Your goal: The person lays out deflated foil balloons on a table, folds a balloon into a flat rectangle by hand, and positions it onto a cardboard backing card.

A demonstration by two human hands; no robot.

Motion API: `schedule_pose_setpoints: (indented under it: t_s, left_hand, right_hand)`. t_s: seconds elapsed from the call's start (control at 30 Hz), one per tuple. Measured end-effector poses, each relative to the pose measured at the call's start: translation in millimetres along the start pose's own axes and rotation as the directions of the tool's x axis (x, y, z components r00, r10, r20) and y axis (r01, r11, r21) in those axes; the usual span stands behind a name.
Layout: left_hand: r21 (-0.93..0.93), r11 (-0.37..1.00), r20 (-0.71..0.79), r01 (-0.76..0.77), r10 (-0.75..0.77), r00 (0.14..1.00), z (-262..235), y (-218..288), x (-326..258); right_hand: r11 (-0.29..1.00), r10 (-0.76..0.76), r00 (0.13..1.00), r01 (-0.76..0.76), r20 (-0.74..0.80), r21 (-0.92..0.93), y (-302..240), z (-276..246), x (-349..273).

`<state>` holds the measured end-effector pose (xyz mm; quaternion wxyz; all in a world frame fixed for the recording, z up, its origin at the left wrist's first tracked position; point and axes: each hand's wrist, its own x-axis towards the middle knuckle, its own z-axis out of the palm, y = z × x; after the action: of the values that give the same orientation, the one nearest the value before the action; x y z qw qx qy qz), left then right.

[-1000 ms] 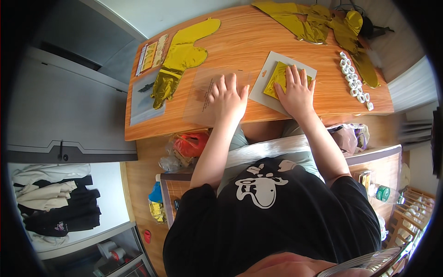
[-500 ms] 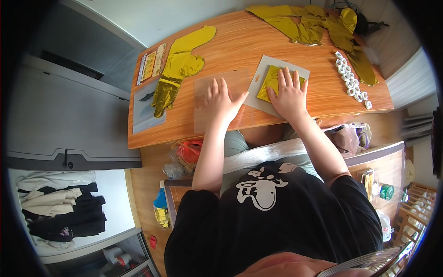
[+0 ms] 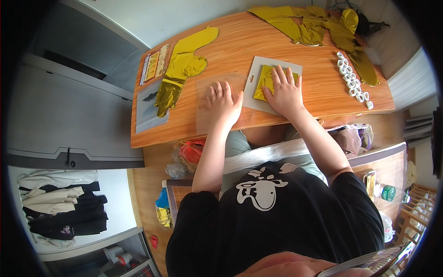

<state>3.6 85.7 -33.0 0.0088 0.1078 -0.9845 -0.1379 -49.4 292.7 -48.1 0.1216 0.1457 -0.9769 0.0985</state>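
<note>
My left hand [image 3: 224,102] lies flat, fingers spread, on a clear plastic sleeve [image 3: 207,94] on the wooden table [image 3: 318,92]. My right hand [image 3: 285,91] presses flat on a folded gold foil piece [image 3: 262,78] that rests on a white card [image 3: 258,64] with a small hang hole. The two hands sit side by side near the table's front edge. Neither hand grips anything.
A flat gold foil balloon [image 3: 183,64] lies at the table's left, beside a clear packet [image 3: 150,108] and a printed card [image 3: 154,62]. More crumpled gold foil [image 3: 309,25] lies at the back right. A row of small white rings [image 3: 353,85] runs along the right. Bags sit under the table.
The clear sleeve has slid out to the left from the white card under my left hand. My right hand stays pressed on the gold foil.
</note>
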Motion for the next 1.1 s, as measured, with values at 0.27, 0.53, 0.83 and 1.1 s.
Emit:
schedule_pose_setpoints:
  t_s: [0.27, 0.53, 0.83, 1.1]
  left_hand:
    - [0.018, 0.995, -0.074, 0.098, -0.097, 0.993, 11.5, 13.1, 19.8]
    - [-0.018, 1.000, -0.066, 0.012, -0.013, 0.998, 13.2, 16.5, 20.5]
    - [0.007, 0.996, -0.046, -0.094, 0.095, 0.994, 9.6, 12.6, 19.3]
    - [-0.096, 0.992, 0.000, -0.086, 0.087, 0.996, 4.9, 13.9, 18.2]
  right_hand:
    - [0.997, -0.079, 0.996, 0.078, 0.042, 0.030, -0.8, -11.9, -17.8]
    - [0.984, -0.178, 0.981, 0.175, 0.082, 0.042, 6.5, -13.2, -19.5]
    - [0.962, -0.274, 0.955, 0.270, 0.118, 0.050, 10.4, -13.8, -5.8]
    - [0.959, -0.279, 0.954, 0.273, 0.106, 0.071, -1.0, -9.1, -3.0]
